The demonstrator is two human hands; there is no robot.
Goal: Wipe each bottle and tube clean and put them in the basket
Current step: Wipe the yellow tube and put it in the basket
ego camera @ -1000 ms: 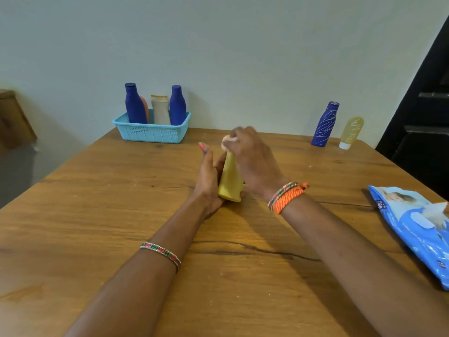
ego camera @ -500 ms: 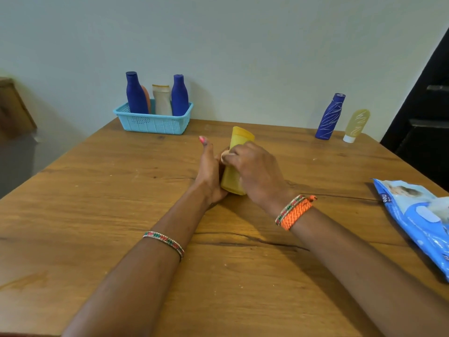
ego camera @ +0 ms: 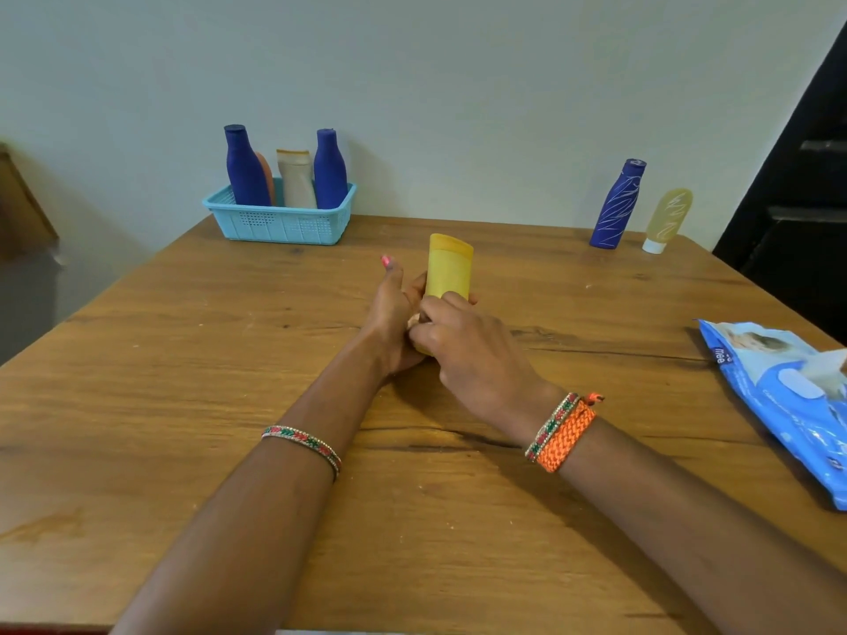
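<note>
Yellow bottle (ego camera: 449,267) upright | left hand (ego camera: 392,316), right hand (ego camera: 463,350) grip base

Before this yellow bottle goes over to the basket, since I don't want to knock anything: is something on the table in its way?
Nothing visible does. Bare table lies between the yellow bottle and the blue basket. The basket already holds four containers, leaving little visible room.

A wooden table (ego camera: 183,405), marked by a dark crack along its grain, is set against a pale wall (ego camera: 458,84), with a brown object (ego camera: 23,208) seen at left and dark steps (ego camera: 806,199) at right.
</note>
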